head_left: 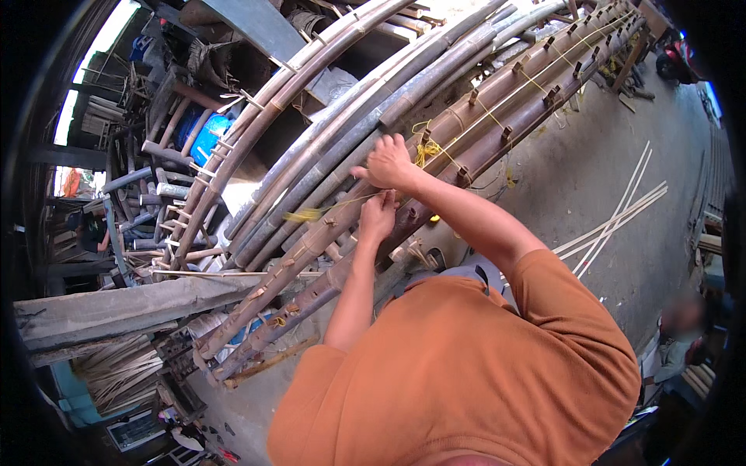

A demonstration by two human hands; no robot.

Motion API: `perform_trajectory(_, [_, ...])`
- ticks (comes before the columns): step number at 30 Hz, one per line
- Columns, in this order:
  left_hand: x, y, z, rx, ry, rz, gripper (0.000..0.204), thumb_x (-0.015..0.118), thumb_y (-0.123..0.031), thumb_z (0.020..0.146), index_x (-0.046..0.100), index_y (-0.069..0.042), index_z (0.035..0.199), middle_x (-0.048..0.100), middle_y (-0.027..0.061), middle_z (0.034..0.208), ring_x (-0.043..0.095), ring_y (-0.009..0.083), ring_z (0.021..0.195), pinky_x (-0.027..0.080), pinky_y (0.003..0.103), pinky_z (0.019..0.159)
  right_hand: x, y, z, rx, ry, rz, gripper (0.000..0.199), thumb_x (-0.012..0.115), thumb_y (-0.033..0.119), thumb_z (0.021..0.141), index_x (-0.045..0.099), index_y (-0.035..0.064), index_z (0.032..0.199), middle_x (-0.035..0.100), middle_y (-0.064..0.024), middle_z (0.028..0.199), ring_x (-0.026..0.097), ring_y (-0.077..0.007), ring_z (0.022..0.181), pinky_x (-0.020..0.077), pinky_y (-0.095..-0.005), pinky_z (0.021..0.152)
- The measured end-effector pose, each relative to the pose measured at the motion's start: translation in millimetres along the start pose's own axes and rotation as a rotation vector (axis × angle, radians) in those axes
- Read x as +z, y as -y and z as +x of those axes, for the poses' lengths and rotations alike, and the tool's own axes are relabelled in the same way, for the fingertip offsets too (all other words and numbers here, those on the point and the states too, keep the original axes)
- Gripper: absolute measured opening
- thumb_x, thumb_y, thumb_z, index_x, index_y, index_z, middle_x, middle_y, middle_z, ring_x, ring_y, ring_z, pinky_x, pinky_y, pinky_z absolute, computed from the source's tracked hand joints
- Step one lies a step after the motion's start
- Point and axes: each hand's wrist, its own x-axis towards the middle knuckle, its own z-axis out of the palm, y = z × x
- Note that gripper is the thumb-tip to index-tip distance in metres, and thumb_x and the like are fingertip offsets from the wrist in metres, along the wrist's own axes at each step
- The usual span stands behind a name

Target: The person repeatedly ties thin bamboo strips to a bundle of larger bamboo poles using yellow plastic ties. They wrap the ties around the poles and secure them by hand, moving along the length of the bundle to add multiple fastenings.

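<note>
Farthest left of the bamboo pair (451,123), which slants in front of you from lower left to upper right, lies a heap of pale strips (116,373); a thick beam (132,307) reaches in toward the pair's lower end, though you cannot tell whether they touch; on the far side of the pair stand a blue drum (210,140) and, nearer to it, a curved frame (258,128) with short rungs; a blurred yellow string tail (305,214) hangs across the pair's far pole, left of your hands; grey poles (346,147) lie along the pair's far side; your left hand (378,216) is over the pair, its fingers drawn in narrow where the tail runs up to them, but you cannot tell whether they grip it; your right hand (388,161) is raised just beyond, fairly wide, thumb held apart from the fingers; right of it a yellow tangle (427,151) sits on the pair's far pole by a peg; more pegs (507,133) stand up along both poles; thin sticks (614,217) lie crossed on the floor, right of the pair; farthest right of it is another person (676,342), blurred.
</note>
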Motion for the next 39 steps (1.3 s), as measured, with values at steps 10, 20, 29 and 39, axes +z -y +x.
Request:
perform_trajectory(10, [-3,-10,-13,0.162,-0.064,0.148,0.026,0.053,-0.023,0.098,0.067,-0.002,0.094,0.068,0.0167,0.078,0.066,0.0319,0.071,0.051,0.040,0.066,-11,11,-168,-0.331,0.142,0.668,0.051,0.053,0.037,0.097,0.061,0.0039,0.060,0.061,-0.0153,0.064,0.062,-0.0349,0.070,0.0458,-0.0446,0.091])
perform_trajectory(20, [-26,16,140,0.245,-0.175,0.583,0.033,0.045,-0.030,0.095,0.067,-0.006,0.089,0.068,0.0213,0.094,0.064,0.0420,0.089,0.050,0.050,0.076,-26,12,-179,-0.302,-0.002,0.683,0.031,0.056,0.029,0.096,0.065,0.0015,0.086,0.065,-0.0144,0.096,0.060,-0.0311,0.096,0.0419,-0.0416,0.101])
perform_trajectory(29, [27,-168,129,0.462,0.091,0.702,0.046,0.054,-0.029,0.098,0.058,0.007,0.125,0.064,0.0259,0.117,0.063,0.0371,0.109,0.048,0.039,0.094,-7,-124,-328,0.631,-0.270,0.747,0.034,0.057,0.033,0.094,0.066,0.0037,0.108,0.062,-0.0160,0.114,0.056,-0.0338,0.113,0.0440,-0.0417,0.098])
perform_trajectory(39, [499,-202,12,0.399,1.041,0.637,0.042,0.060,-0.024,0.096,0.055,0.000,0.131,0.062,0.0214,0.123,0.062,0.0335,0.111,0.048,0.037,0.096,143,-379,-613,1.783,-0.476,0.868,0.029,0.064,0.035,0.088,0.070,0.0061,0.091,0.071,-0.0172,0.093,0.068,-0.0352,0.088,0.0528,-0.0445,0.078])
